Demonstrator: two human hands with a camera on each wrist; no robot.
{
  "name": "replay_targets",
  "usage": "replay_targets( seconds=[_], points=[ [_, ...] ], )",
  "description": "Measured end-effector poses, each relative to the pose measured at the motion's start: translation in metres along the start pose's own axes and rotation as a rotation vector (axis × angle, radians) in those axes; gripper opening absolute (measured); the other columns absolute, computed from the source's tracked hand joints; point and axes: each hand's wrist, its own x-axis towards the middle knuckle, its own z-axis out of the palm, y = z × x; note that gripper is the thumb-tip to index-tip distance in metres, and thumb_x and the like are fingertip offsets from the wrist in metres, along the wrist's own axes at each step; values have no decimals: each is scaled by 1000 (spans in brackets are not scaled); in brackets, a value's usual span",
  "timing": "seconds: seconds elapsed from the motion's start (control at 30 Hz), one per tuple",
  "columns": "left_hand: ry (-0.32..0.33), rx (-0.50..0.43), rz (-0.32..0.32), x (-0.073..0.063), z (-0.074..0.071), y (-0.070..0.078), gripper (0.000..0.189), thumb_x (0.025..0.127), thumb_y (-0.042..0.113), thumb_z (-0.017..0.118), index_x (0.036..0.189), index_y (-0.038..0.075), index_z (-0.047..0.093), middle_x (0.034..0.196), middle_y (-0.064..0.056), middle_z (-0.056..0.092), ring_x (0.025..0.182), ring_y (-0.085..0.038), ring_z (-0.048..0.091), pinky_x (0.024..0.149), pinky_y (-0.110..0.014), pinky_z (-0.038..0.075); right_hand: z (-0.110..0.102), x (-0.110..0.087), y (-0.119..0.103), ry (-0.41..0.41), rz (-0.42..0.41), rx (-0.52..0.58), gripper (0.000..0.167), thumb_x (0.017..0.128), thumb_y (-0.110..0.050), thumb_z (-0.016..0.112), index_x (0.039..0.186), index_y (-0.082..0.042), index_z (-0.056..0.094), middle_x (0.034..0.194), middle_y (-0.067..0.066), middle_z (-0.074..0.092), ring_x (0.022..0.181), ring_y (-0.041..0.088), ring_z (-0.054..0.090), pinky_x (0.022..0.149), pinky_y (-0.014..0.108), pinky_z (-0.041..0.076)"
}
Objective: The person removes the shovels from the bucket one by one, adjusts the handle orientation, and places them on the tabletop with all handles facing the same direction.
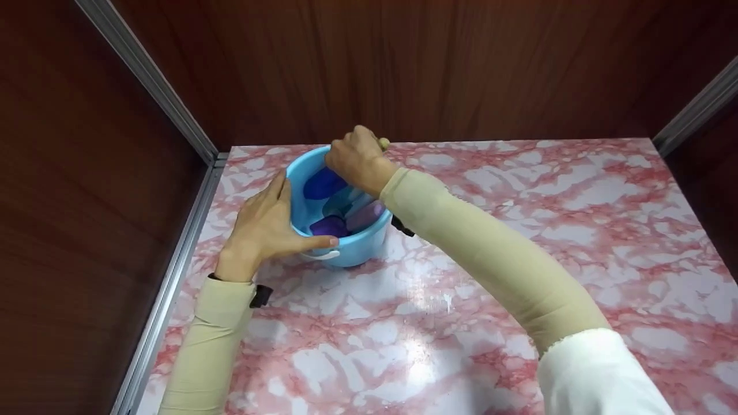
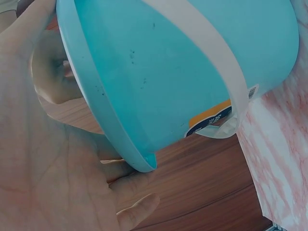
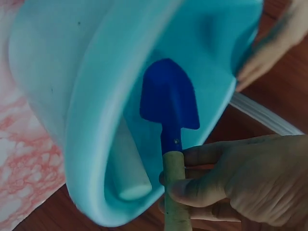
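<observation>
A light blue bucket [image 1: 360, 249] stands on the table at the back left, with its white handle [image 2: 211, 43] hanging down the side. My left hand [image 1: 262, 222] rests against its near left rim, thumb and fingers fairly straight and spread along the edge. Over the bucket's mouth, my right hand [image 1: 357, 158] grips the wooden handle of a hand trowel [image 3: 168, 94]. The trowel's blue blade points down into the bucket. Inside lie a dark purple piece [image 1: 328, 226] and a pale lilac rounded piece [image 1: 366, 214], partly hidden by the right hand and wrist.
The table [image 1: 461, 323] has a glossy red and white marbled top. Brown wood-look panels [image 1: 438, 69] rise behind it and on both sides. A metal corner rail [image 1: 173, 98] runs close to the left of the bucket.
</observation>
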Motion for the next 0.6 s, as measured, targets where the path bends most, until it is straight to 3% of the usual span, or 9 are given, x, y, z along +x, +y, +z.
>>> replay_targets(
  seconds=[0.17, 0.37, 0.6],
  points=[
    [3, -13, -12, -1, -1, 1, 151, 63, 99, 68, 173, 15, 9, 176, -13, 25, 159, -43, 32, 125, -71, 29, -2, -8, 19, 4, 3, 207, 19, 104, -18, 70, 121, -10, 74, 93, 7, 74, 72, 21, 71, 79, 34, 65],
    [18, -34, -5, -1, 0, 2, 147, 61, 98, 69, 173, 23, 11, 174, -9, 30, 156, -40, 37, 123, -70, 34, -4, -15, 39, -66, 9, 508, 30, 105, -23, 69, 134, -13, 72, 118, 10, 76, 94, 27, 75, 93, 46, 65],
    [33, -60, 13, 0, 1, 2, 144, 61, 95, 73, 173, 28, 12, 172, -7, 33, 154, -40, 41, 120, -72, 37, 2, -27, 57, -108, 5, 661, 31, 106, -24, 67, 136, -15, 72, 128, 10, 74, 103, 27, 74, 97, 47, 64]
  ],
)
